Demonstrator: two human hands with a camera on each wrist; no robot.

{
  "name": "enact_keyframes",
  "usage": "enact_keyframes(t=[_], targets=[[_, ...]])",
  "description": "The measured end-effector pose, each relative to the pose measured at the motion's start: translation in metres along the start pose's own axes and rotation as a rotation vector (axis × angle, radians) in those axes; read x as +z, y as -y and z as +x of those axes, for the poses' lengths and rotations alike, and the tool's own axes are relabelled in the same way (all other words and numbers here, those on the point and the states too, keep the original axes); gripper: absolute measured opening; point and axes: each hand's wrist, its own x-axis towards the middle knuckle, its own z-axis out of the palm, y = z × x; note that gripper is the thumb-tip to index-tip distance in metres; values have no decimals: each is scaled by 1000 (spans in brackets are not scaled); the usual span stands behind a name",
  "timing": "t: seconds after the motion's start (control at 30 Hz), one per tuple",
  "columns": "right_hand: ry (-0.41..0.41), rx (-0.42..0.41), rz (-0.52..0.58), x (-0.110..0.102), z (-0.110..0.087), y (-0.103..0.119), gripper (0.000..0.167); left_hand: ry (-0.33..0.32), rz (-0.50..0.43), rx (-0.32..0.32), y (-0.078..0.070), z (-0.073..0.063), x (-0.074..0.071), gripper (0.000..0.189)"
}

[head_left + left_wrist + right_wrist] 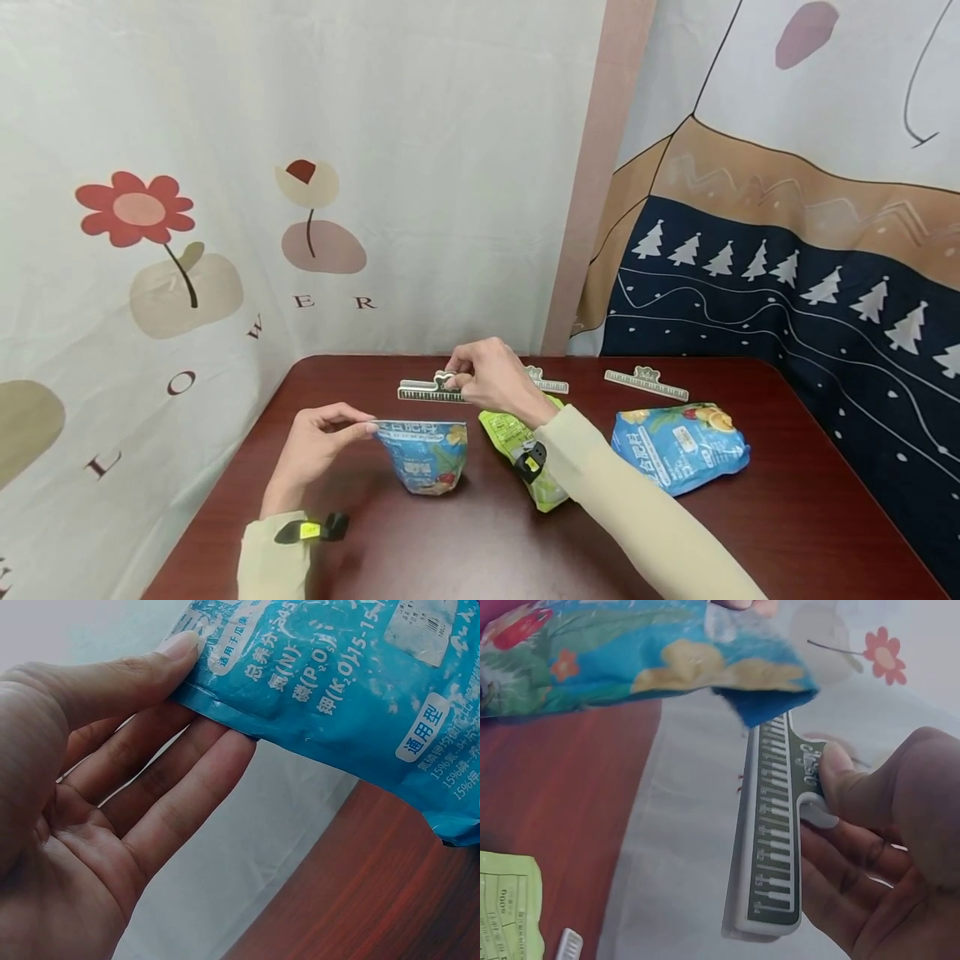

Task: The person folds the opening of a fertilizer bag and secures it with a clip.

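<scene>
As if steadiness is needed, a blue bag [422, 460] is pinched by the left hand [315, 442], a clip [426, 390] by the right hand [497, 379].

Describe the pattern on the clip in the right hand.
The clip bears white piano keys on dark grey-green, clearest in the right wrist view.

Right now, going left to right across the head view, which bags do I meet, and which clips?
Bags: blue fertilizer bag pinched by the left hand → green bag → lying blue bag.
Clips: keyboard-patterned clip held by the right hand → partly hidden clip → rightmost clip.
</scene>
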Motion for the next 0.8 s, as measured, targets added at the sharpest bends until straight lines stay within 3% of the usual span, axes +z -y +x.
enact_keyframes(t=[0.8], targets=[[50,-129,-7,-14,-20,35,14,5,1,15,1,0,0,18]])
